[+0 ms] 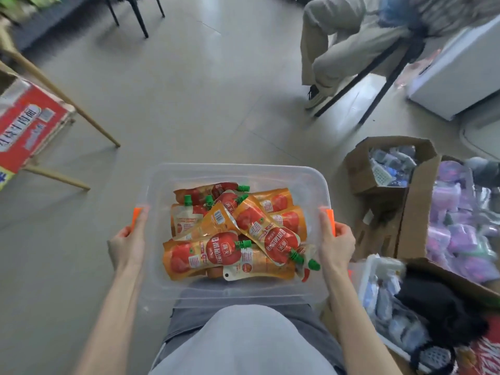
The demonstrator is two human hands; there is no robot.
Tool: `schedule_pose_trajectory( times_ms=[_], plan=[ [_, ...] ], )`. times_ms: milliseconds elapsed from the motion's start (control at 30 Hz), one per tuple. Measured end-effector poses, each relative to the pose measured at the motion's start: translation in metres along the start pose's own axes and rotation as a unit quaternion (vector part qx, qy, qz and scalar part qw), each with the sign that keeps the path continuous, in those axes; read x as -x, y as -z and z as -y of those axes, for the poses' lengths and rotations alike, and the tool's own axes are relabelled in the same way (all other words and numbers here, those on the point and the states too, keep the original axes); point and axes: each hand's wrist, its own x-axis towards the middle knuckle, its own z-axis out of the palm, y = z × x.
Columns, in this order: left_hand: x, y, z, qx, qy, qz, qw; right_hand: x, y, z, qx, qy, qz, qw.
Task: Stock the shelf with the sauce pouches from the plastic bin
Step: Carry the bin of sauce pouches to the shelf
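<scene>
A clear plastic bin [189, 171] with orange side clips is held in front of my body above the grey floor. Inside it lie several orange and red sauce pouches [235, 234] with green caps, piled loosely across one another. My left hand [128, 243] grips the bin's left edge by the orange clip. On the opposite edge, my right hand [336, 243] holds the bin at the other clip. No shelf is in view.
A red printed carton [27, 125] sits at the left beside slanted wooden legs [67, 104]. Open cardboard boxes [389, 166] of packaged goods crowd the right. A seated person's legs [332, 55] and a black chair are ahead on the right, next to a white cabinet [460, 77].
</scene>
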Motion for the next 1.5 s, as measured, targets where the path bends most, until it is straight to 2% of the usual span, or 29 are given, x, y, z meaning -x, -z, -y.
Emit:
schedule_pose_trajectory(
  times_ms=[433,633,833,1100,1300,1500],
  plan=[
    [-0.142,-0.058,-0.147,0.100,0.079,-0.139,0.982,-0.134,-0.216,0.212,0.087,0.089,0.113,0.986],
    [-0.222,-0.062,-0.215,0.134,0.105,-0.182,0.968,-0.164,-0.332,0.315,0.109,0.127,0.167,0.972],
    [-0.340,-0.057,-0.301,0.168,0.105,-0.189,0.962,-0.171,-0.470,0.402,0.116,0.136,0.187,0.966],
    [-0.482,-0.044,-0.422,0.160,0.090,-0.203,0.962,-0.182,-0.617,0.516,0.110,0.130,0.192,0.967],
    [-0.590,-0.065,-0.503,0.151,0.124,-0.220,0.956,-0.219,-0.732,0.600,0.122,0.138,0.204,0.962],
    [-0.677,-0.099,-0.608,0.153,0.100,-0.243,0.953,-0.267,-0.842,0.694,0.135,0.138,0.238,0.952]
  ],
)
